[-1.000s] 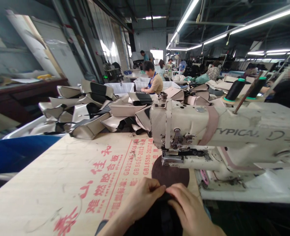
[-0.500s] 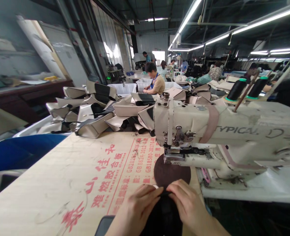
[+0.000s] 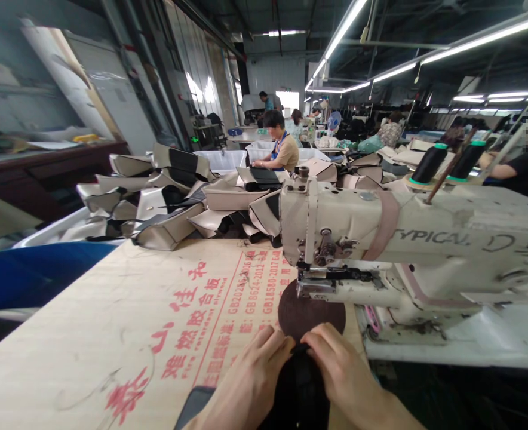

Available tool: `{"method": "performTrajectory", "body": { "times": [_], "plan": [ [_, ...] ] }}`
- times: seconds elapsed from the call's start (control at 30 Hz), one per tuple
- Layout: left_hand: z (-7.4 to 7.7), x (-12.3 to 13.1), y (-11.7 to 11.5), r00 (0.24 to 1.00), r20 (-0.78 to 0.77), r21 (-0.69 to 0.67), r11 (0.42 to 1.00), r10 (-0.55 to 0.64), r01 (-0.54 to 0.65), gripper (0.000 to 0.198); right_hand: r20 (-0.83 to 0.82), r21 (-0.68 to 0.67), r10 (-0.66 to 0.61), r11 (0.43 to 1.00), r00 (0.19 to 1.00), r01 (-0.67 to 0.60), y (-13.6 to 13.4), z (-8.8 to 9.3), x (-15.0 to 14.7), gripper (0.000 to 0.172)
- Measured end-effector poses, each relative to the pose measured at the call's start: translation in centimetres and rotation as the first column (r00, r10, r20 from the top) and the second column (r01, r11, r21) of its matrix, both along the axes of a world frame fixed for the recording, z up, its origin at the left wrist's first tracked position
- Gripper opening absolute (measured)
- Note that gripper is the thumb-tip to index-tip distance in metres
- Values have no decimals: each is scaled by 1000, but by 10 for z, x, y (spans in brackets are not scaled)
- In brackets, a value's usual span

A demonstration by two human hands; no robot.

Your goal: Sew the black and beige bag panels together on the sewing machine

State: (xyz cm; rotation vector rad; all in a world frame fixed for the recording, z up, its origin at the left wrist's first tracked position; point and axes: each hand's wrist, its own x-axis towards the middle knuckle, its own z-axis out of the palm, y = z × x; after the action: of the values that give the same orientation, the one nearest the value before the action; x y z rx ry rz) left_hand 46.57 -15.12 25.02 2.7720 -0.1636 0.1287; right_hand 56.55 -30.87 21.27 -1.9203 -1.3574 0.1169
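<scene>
Both of my hands pinch the top edge of a black piece of material (image 3: 300, 388) low in the middle of the view. My left hand (image 3: 257, 370) grips it from the left, fingers bent and thumb hidden. From the other side my right hand (image 3: 340, 367) holds the same edge, its fingertips close to the left ones. Just beyond the fingertips lies a dark brown round pad (image 3: 311, 316) on the board, under the sewing machine's (image 3: 331, 227) arm. What exactly the black piece is, I cannot tell.
A plywood board (image 3: 156, 322) with red print forms the worktop. Beige and black bag-like pieces (image 3: 169, 224) are heaped at its far edge. Black thread cones (image 3: 429, 164) stand behind the machine. A co-worker (image 3: 282, 146) sits beyond the heap; a blue bin (image 3: 44, 272) is at left.
My left hand has turned slightly, its fingers curling more over the edge, and a small white bit by its fingertips is now out of sight. The view has shifted slightly.
</scene>
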Motion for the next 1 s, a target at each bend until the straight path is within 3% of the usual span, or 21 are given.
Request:
{"method": "performTrajectory", "body": {
  "times": [0.3, 0.47, 0.53, 0.63, 0.73, 0.8, 0.9, 1.0],
  "plan": [
    [11, 6, 1, 992, 7, -262, 958, 123, -117, 23, -74, 93, -45, 994, 996, 51, 4, -10, 4, 14],
    [1, -10, 10, 987, -50, -251, 954, 155, -163, 26, -106, 150, -37, 987, 994, 52, 1, -15, 3, 16],
    [-5, -14, 16, 985, -69, -215, 961, 161, -172, 45, -110, 158, -27, 986, 994, 44, 0, -15, 2, 16],
    [-9, -11, 23, 985, -151, -210, 971, 83, -114, 51, -87, 137, 9, 991, 996, 3, 1, -14, 3, 17],
    [-2, -5, 33, 952, -302, -269, 963, -55, -30, 43, -25, 89, 56, 995, 998, -54, 3, -11, 6, 17],
    [5, -3, 39, 933, -350, -284, 958, -77, -27, 38, -2, 77, 53, 996, 999, -53, 3, -9, 10, 16],
    [7, -4, 45, 955, -290, -311, 950, -66, -28, 45, -19, 89, 14, 996, 1000, -12, 4, -5, 15, 16],
    [-3, -4, 43, 967, -243, -360, 933, -82, -12, 56, -26, 70, 12, 997, 1000, -11, 6, -2, 12, 16]
  ]
}}
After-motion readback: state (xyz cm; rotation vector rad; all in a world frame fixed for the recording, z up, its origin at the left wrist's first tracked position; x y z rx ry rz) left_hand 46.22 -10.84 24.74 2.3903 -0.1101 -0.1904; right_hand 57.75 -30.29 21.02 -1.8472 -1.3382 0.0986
